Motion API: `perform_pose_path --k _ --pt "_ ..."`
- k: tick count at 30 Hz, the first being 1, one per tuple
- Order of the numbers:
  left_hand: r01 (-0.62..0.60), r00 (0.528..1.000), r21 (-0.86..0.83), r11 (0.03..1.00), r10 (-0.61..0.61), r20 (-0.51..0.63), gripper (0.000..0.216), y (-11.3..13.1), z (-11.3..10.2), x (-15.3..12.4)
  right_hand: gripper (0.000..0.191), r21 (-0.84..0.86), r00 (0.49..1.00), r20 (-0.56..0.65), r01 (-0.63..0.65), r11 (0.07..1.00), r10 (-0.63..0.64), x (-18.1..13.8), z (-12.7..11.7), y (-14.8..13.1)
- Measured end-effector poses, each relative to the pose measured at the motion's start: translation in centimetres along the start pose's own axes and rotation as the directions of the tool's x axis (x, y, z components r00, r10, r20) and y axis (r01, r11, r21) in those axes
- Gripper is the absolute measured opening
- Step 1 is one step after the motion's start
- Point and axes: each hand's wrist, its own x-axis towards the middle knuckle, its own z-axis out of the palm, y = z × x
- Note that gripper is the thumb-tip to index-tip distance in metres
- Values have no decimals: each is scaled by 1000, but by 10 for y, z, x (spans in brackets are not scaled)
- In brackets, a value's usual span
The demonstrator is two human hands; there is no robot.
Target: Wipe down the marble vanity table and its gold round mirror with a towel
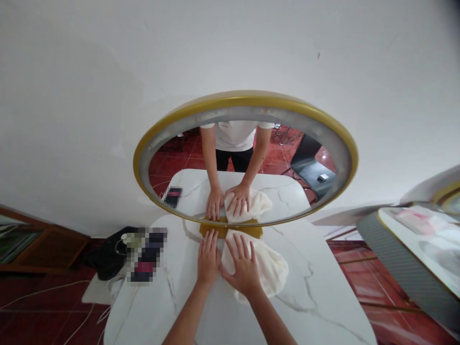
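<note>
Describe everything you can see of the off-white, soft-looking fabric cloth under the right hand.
The off-white, soft-looking fabric cloth lies on the white, grey-veined tabletop, looking plain and lightly wrinkled. Its right part bulges into a rounded, puffy edge; its far end narrows and overlaps the gold base of the gold-rimmed mirror in this view. The right hand rests on its left part, fingers spread. Whether it is folded cannot be told.

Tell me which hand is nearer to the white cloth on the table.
Right. The right hand lies spread on the white cloth; the left hand is just to the cloth's left, reaching to the gold mirror base.
</note>
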Motion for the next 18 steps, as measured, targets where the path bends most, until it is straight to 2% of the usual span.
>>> perform_pose_path --k 2,4,9,15,18 --pt "-54 998 15 998 54 43 59 -9 4 -2 78 -13 1000 0 -5 1000 5 4 8 -6" --pt "-57 996 20 998 56 62 61 -12 7 -2 80 -20 1000 8 -5 1000 5 6 14 -6" --pt "-38 997 3 999 37 71 61 -8 5 -1 80 -50 999 39 -3 999 5 1 15 13" --pt "-14 998 15 1000 13 63 63 -7 3 1 77 -124 986 1 -166 978 167 -13 3 54" --pt "-7 997 28 1000 5 71 62 -7 4 2 76 -126 979 -5 -204 971 205 -17 2 59"
